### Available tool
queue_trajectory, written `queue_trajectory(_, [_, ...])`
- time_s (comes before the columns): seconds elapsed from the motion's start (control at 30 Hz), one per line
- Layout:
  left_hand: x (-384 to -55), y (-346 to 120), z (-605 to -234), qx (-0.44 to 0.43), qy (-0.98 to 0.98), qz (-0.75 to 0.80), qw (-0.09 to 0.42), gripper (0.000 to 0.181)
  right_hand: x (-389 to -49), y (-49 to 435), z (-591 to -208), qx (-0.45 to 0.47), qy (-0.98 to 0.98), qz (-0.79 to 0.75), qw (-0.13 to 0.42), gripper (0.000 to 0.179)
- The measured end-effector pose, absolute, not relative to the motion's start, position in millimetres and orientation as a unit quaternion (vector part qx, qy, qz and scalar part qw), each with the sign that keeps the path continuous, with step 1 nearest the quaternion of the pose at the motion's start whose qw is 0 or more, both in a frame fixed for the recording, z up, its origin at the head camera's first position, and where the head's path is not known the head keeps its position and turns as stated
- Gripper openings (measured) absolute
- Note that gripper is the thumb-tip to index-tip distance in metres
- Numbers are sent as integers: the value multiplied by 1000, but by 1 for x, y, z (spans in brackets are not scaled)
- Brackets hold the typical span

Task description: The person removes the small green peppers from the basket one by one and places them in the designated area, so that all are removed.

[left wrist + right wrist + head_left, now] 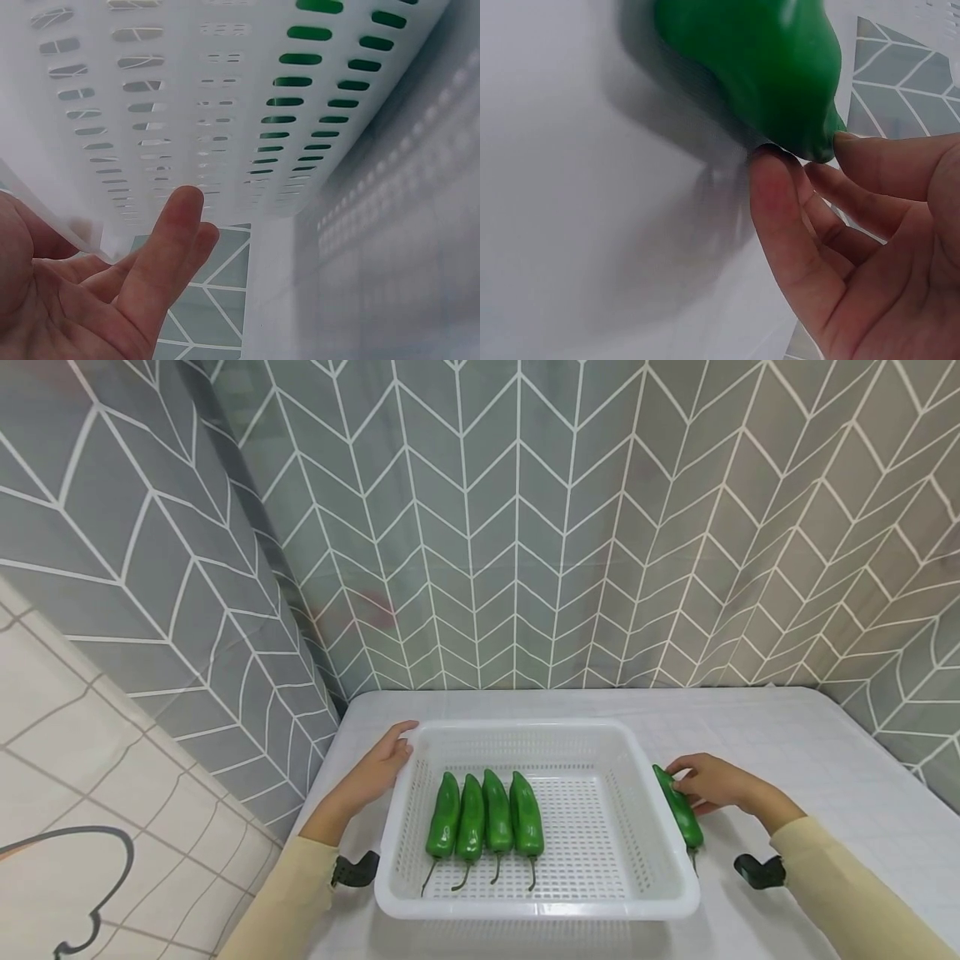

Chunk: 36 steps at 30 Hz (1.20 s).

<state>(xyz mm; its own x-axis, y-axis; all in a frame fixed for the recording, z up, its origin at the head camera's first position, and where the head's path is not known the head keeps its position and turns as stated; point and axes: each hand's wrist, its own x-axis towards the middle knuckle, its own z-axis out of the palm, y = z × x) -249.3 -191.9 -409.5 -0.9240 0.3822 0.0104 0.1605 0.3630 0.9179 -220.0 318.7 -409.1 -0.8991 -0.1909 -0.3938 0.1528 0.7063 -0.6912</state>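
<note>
Just right of the white plastic basket (660,906), a long green pepper (678,810) lies tilted, its stem toward the front. My right hand (716,781) pinches this pepper, and in the right wrist view the thumb (892,169) meets its narrow end with fingers below. My left hand (375,768) is at the basket's far left corner. In the left wrist view its fingers (161,255) extend loosely along the perforated outer wall. Inside the basket, several green peppers (470,818) lie side by side on the left half, stems toward the front.
A white cloth (757,727) covers the table under the basket. Grey patterned curtains (525,527) hang behind and at both sides. At the lower left is a white surface with a grid of lines (112,760).
</note>
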Motion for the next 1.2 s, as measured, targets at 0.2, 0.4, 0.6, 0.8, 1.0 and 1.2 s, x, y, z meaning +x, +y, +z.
queue_trajectory(0.2, [-249, -191, -410, 166, 818, 541, 101, 42, -223, 323, -404, -13, 905, -369, 212, 38])
queue_trajectory(0.4, [-248, -189, -410, 167, 815, 545, 107, 43, -224, 325, -397, -21, 907, -371, 197, 40])
queue_trajectory(0.6, [-248, -186, -410, 171, 812, 547, 109, 43, -225, 320, -389, -46, 913, -366, 175, 40])
queue_trajectory(0.8, [-248, -187, -409, 175, 818, 537, 106, 43, -228, 312, -379, -70, 913, -370, 158, 42])
queue_trajectory(1.0, [-249, -189, -407, 178, 825, 527, 97, 43, -231, 308, -370, -81, 910, -377, 153, 45])
queue_trajectory(1.2, [-250, -192, -407, 170, 827, 527, 102, 44, -232, 300, -360, -91, 908, -382, 145, 43])
